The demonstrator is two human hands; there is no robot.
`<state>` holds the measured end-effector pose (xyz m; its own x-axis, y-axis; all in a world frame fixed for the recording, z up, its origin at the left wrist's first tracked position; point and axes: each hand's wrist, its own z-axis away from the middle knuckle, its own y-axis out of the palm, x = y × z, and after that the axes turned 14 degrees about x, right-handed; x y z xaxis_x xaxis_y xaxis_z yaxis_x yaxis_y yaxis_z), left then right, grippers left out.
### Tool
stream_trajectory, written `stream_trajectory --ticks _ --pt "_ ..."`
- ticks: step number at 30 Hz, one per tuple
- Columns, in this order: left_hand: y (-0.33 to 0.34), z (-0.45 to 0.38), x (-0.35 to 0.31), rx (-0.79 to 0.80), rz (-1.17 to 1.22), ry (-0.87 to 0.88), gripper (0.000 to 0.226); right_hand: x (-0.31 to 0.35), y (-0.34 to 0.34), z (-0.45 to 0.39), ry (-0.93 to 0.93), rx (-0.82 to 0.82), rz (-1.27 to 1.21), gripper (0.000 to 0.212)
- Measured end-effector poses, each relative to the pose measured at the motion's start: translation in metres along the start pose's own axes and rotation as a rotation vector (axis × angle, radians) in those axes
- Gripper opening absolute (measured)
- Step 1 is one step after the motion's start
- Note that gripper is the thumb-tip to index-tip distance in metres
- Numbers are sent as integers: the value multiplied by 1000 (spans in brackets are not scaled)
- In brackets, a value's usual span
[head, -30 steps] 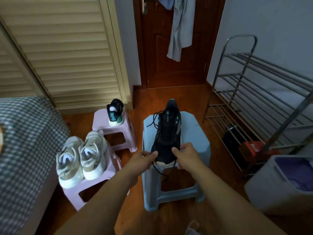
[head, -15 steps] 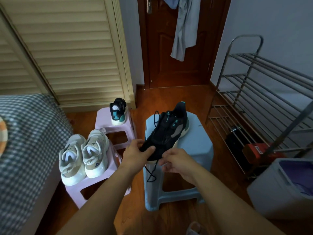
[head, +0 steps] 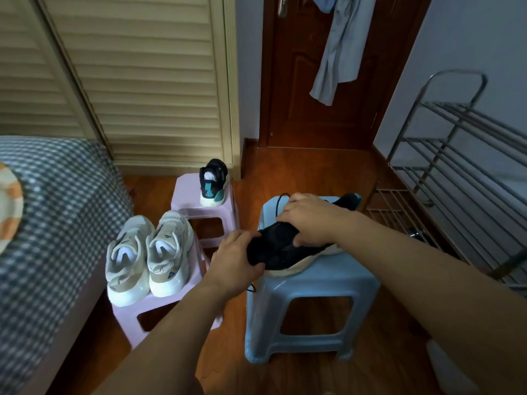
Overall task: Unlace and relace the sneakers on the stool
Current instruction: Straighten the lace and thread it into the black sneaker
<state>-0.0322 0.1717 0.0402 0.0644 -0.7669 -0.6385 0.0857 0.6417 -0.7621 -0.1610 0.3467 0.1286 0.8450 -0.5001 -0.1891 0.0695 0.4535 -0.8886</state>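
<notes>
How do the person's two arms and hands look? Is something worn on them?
Both forearms are bare, with no sleeve in view. The left hand and the right hand wear no gloves. I see no watch, ring or bracelet on either wrist.

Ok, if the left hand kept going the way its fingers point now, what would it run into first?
The black sneaker: the left hand already grips its toe end, fingers pointing right along the blue stool.
</notes>
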Motion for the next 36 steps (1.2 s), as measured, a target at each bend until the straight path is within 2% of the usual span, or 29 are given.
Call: stream_trajectory --ticks 2,6,10,12,13,15,17,18,21,23,25,27,28,30,32,33,34,36 --pt "-4 -2 3 -13 25 0 72 -1 -4 1 -21 -30 31 33" --pt "-10 -6 5 -4 -89 -74 72 -1 7 4 19 -38 31 31" --pt "-9 -5 -1 -17 -188 -78 56 -5 3 1 85 25 -114 29" --pt "-7 -4 -3 -36 -100 -61 48 -4 -2 -3 96 24 -141 15" --pt "-6 -4 -5 -51 -44 -60 42 -4 -4 -4 103 30 -141 10" --pt "-5 -6 -6 -100 4 -60 28 -3 -3 -4 104 62 -95 24" --pt "-2 -8 -4 -147 -6 -44 21 0 -2 -2 83 55 -6 14" --pt "-1 -9 -3 -149 -21 -18 24 2 0 0 58 22 44 10" --pt "8 -15 -1 -69 -106 53 53 1 3 2 -29 -135 110 7" --pt "9 -19 0 -47 -92 47 62 1 -3 6 -10 -115 66 7" --pt "9 -23 2 -45 -50 56 65 1 -13 13 59 -71 32 11" --pt "8 -24 5 -34 -21 59 66 -7 -26 25 166 -100 165 18" --pt "8 -24 7 -28 -8 52 66 -17 -34 36 272 -104 237 19" --pt "7 -24 8 -23 9 34 61 -49 -45 64 598 -31 303 12" --pt "8 -23 7 -36 11 36 58 -81 -45 98 921 107 235 12" --pt "8 -24 6 -47 7 44 58 -92 -39 112 1014 176 202 15" --pt "9 -24 4 -60 2 53 57 -98 -31 119 1054 223 179 19" --pt "11 -25 3 -74 -3 62 56 -101 -12 113 993 213 165 27"
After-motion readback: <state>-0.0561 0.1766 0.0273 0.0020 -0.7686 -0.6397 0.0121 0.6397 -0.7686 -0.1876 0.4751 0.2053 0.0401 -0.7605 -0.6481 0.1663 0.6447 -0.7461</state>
